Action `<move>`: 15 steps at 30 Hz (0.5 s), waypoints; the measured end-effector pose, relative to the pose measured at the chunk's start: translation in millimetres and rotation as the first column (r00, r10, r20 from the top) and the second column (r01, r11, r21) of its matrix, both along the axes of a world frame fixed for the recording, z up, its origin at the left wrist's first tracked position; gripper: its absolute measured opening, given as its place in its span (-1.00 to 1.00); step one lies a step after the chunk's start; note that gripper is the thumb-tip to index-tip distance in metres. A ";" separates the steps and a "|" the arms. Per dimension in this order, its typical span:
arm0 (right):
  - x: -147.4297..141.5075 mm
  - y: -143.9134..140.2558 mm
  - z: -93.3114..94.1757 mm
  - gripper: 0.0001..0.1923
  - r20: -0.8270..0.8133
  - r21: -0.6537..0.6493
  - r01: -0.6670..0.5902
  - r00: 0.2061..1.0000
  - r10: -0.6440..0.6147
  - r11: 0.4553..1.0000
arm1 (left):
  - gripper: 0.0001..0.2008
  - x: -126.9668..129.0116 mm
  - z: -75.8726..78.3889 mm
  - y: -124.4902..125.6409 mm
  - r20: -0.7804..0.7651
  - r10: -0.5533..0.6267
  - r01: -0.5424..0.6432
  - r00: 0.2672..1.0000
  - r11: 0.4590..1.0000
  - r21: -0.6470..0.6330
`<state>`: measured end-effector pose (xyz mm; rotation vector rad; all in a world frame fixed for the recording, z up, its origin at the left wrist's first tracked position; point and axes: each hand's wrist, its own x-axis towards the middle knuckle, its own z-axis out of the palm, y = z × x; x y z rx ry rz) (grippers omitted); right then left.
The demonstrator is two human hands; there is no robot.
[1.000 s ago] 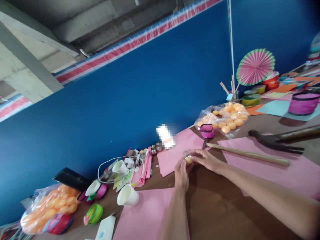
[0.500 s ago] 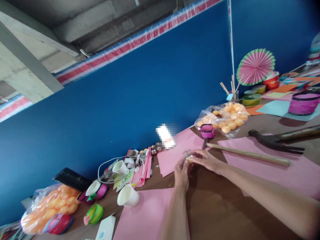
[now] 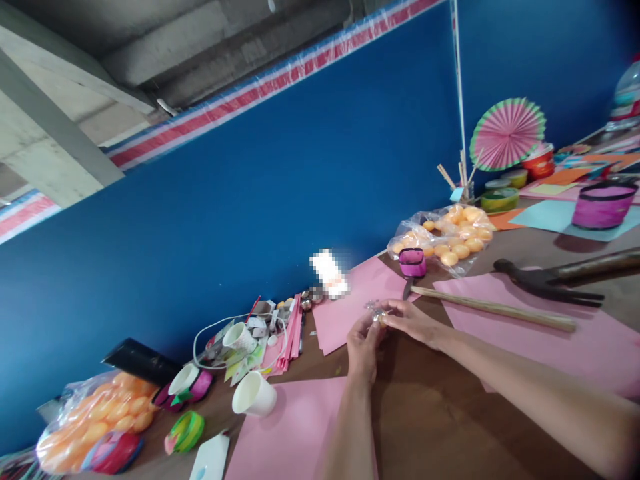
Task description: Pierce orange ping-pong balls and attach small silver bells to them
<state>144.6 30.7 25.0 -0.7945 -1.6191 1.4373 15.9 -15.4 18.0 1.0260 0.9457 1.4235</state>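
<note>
Between the fingertips of both hands is a small shiny silvery piece [image 3: 379, 317] with a yellowish tint; its exact kind is too small and blurred to make out. My left hand [image 3: 363, 348] pinches it from the left, thumb raised against it. From the right, my right hand [image 3: 411, 323] closes thumb and fingers on the same piece. Both hands are just above the brown table, at the near edge of a pink paper sheet [image 3: 345, 313]. Another tiny glittery bit [image 3: 371, 305] shows just beyond the fingertips, partly on the pink paper's background.
Right of my hands lie a wooden-handled tool [image 3: 493, 309] and a claw hammer [image 3: 545, 280]. A bag of orange balls [image 3: 463, 237] and a small magenta container [image 3: 413, 263] stand behind. Leftward are a white paper cup [image 3: 254, 395], a green-yellow ring [image 3: 185, 432] and another bag of balls [image 3: 100, 417].
The small piece has turned slightly between my fingers, showing more silver and less yellow. Both hands stay in nearly the same place; the whole view has shifted a little.
</note>
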 end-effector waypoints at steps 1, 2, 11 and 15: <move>-0.2 0.0 0.4 -0.77 0.001 0.000 0.004 1.000 -0.004 1.000 | -0.63 0.3 0.7 -0.2 -0.006 -0.005 0.005 1.000 1.000 0.007; -0.5 -0.1 0.7 -0.77 0.003 0.002 0.010 1.000 -0.010 1.000 | -0.63 0.7 1.4 -0.4 -0.009 -0.010 0.010 1.000 1.000 0.011; 1.1 -0.7 2.3 -0.74 -0.024 0.016 -0.004 1.000 0.004 1.000 | -0.66 0.7 0.7 0.1 0.079 0.011 -0.010 0.997 1.000 -0.017; 0.4 1.1 0.7 -0.73 -0.078 0.018 -0.029 0.997 0.030 0.999 | -0.66 -2.0 -4.4 1.4 0.064 0.024 -0.022 0.998 1.000 -0.022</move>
